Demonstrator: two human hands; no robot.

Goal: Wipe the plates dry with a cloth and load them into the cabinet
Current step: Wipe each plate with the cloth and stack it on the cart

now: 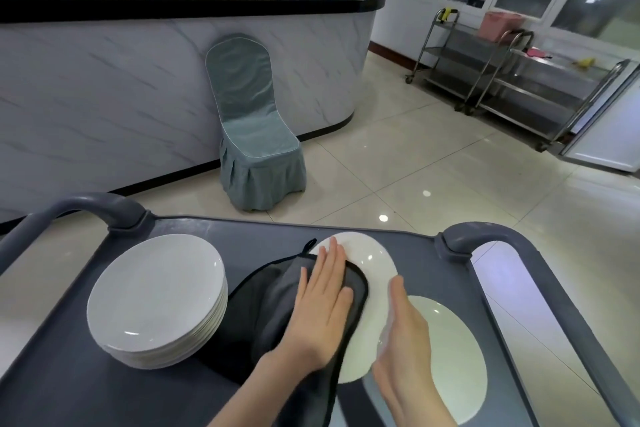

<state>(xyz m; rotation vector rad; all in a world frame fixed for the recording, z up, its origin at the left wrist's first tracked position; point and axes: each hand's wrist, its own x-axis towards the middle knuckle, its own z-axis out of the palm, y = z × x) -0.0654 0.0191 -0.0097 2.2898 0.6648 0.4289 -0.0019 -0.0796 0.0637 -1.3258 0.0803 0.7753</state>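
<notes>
Left hand [322, 305], flat and open, presses the cloth [273, 305] on a plate [370, 267] above the cart [52, 374]; right hand [408, 333] steadies its rim, grip unclear; a slip could chip it against the lower plate [457, 357].

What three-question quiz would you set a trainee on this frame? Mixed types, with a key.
1. True or false: the left hand lies flat on the cloth.
2. Where is the stack of plates? A) on the left part of the cart; B) on the chair; C) on the floor.
3. Fill in: the right hand touches the edge of the ___ under the cloth.
Key: 1 true; 2 A; 3 plate.
</notes>
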